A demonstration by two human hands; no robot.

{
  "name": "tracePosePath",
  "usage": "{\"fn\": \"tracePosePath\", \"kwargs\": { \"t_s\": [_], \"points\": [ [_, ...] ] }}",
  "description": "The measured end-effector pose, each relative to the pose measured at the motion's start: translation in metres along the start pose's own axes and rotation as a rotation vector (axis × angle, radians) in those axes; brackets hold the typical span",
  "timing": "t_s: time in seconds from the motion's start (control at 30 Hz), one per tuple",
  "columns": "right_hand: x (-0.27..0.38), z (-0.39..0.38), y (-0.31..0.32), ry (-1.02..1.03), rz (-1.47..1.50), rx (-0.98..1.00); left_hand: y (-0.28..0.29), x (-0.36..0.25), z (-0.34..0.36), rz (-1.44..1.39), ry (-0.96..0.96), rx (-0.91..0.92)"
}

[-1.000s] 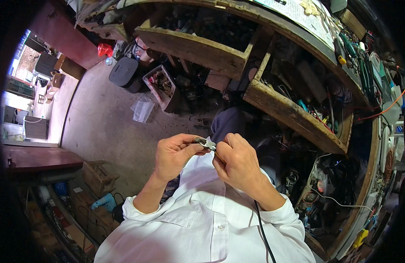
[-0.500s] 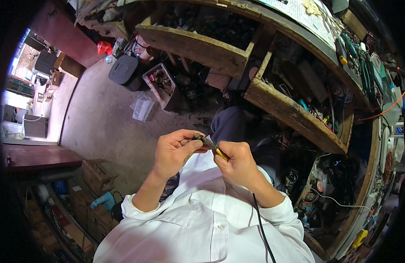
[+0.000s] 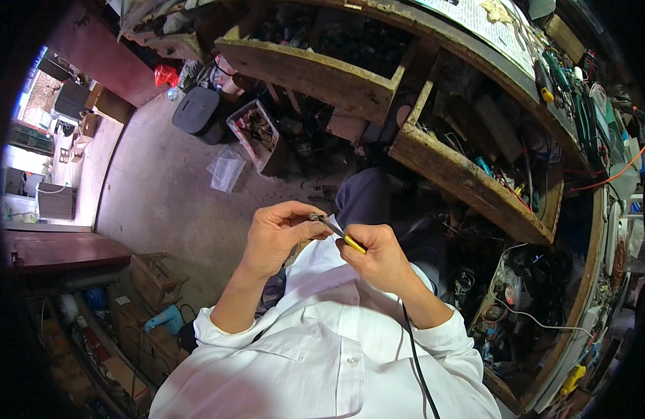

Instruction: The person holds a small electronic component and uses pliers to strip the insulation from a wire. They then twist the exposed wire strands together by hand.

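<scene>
My right hand (image 3: 375,255) is closed around a slim tool with a yellow handle (image 3: 355,244) and a dark, narrow shaft, much like a screwdriver. The shaft points up and left toward my left hand (image 3: 277,236). Between that hand's thumb and fingertips sits a small dark metal piece (image 3: 313,217) with a rounded end; its exact kind is too small to make out. The tool's tip meets or nearly meets this piece. Both hands are held together in front of my white shirt (image 3: 301,356), above my lap.
Ahead stands a worn wooden workbench with a pulled-out left drawer (image 3: 308,73) and right drawer (image 3: 469,178) full of parts. Hand tools (image 3: 567,91) crowd its right end. A lidded dark bin (image 3: 196,112) and an open box (image 3: 256,136) stand on the floor; a wooden stool (image 3: 157,281) is at left.
The yellow-handled tool has turned slightly, so more of its handle and shaft shows. My left fingers have shifted a little around the small piece.
</scene>
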State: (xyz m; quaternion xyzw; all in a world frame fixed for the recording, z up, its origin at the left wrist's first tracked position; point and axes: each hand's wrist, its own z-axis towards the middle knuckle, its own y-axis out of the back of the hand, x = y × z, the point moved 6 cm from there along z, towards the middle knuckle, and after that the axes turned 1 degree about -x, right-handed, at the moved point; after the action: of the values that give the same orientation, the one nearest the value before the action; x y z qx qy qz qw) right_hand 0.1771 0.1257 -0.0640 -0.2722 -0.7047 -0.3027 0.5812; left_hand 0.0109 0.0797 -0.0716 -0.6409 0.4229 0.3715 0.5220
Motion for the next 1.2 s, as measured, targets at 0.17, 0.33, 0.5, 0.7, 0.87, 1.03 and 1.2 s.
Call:
{"fn": "tracePosePath", "kwargs": {
  "t_s": [0.17, 0.33, 0.5, 0.7, 0.87, 1.03, 1.2],
  "points": [
    [-0.014, -0.002, -0.012, -0.258, 0.441, 0.055, -0.007, 0.002, 0.002, -0.173, 0.011, -0.043],
    [-0.018, -0.006, -0.028, -0.393, 0.966, 0.204, -0.009, 0.001, 0.001, -0.262, 0.053, 0.032],
    [-0.016, -0.005, -0.029, -0.437, 0.907, 0.122, -0.006, 0.007, 0.003, -0.301, 0.053, -0.011],
    [0.016, 0.003, -0.003, 0.152, -0.096, -0.134, -0.001, 0.008, 0.003, -0.207, -0.006, -0.12],
    [0.027, 0.0, 0.0, 0.212, -0.284, -0.122, 0.001, 0.007, 0.001, -0.163, -0.024, -0.151],
    [0.028, 0.001, 0.0, 0.234, -0.338, -0.109, 0.001, 0.002, -0.001, 0.019, -0.037, -0.171],
    [0.028, -0.003, 0.001, 0.241, -0.347, -0.157, -0.008, -0.017, -0.006, 0.284, -0.165, -0.146]
  ]
}}
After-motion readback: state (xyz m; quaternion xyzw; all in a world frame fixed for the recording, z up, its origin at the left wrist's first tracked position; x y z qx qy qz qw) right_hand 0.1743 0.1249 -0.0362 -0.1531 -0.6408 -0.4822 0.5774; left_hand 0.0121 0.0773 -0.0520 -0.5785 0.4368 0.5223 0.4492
